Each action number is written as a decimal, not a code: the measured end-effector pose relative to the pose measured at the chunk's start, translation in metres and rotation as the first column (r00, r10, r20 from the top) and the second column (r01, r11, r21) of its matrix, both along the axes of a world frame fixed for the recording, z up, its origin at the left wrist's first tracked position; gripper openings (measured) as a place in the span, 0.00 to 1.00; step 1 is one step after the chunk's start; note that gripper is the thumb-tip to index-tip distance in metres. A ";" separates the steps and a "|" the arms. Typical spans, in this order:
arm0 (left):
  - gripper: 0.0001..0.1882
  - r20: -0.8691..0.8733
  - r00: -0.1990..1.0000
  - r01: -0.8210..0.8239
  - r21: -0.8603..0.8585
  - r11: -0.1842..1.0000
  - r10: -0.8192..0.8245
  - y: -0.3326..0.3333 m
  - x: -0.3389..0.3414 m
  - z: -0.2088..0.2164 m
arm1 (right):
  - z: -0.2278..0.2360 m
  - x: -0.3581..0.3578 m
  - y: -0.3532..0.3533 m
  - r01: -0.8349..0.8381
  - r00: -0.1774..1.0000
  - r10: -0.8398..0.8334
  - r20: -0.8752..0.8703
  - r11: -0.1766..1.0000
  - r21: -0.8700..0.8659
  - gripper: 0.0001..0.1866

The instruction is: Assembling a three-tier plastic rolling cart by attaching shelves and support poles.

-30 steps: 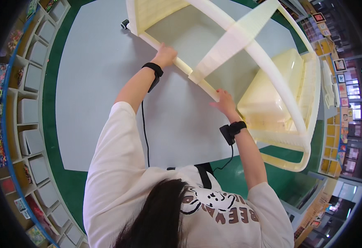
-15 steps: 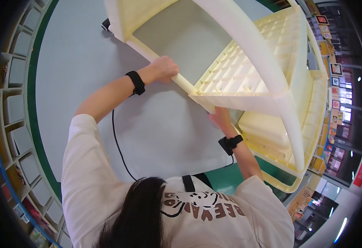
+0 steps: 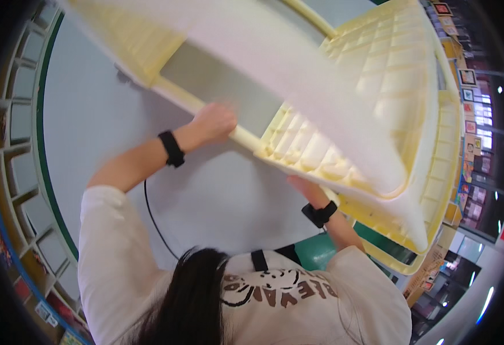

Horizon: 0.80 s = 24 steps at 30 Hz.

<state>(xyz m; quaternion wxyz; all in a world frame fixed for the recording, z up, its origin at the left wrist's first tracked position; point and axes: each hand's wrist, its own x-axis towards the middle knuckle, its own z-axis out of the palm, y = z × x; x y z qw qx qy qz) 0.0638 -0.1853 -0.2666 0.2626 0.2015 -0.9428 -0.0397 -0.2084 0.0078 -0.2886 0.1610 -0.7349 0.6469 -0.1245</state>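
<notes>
1. Evidently the broad pale-grey tabletop [image 3: 96,103] lies beneath the work; how much weight it bears, I cannot tell.
2. Above it, toward its right side, the large cream plastic frame [image 3: 326,95] is tilted; its attitude has altered over the last half second, suggesting a turn under way.
3. Its thick, curved, off-white plastic beam [image 3: 298,72] has swung leftward across the view and is blurred, so the piece is probably unsettled.
4. Behind that, the ribbed cream plastic panel [image 3: 384,80] shows more of its gridded face than a second ago.
5. At the frame's near side, the left hand [image 3: 217,121] remains closed round the straight, slim cream bar [image 3: 246,141], likely steadying the turn.
6. Apart from it, the right hand [image 3: 310,191] is at the panel's lower edge; its fingers are partly hidden, so I cannot tell whether they grip.
</notes>
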 end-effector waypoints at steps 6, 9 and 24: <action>0.04 0.192 0.981 -0.022 0.047 0.999 0.013 0.009 -0.006 0.003 | 0.016 0.009 0.004 0.091 0.995 -0.093 0.037 0.994 0.053 0.14; 0.03 0.139 0.990 -0.058 0.218 0.974 0.028 0.008 -0.004 -0.021 | 0.022 0.015 0.000 0.107 0.993 -0.111 0.051 0.992 0.066 0.12; 0.25 0.108 0.992 -0.089 0.154 0.984 0.073 0.029 0.023 0.053 | 0.064 0.031 -0.007 0.199 0.980 -0.195 -0.042 0.972 0.122 0.23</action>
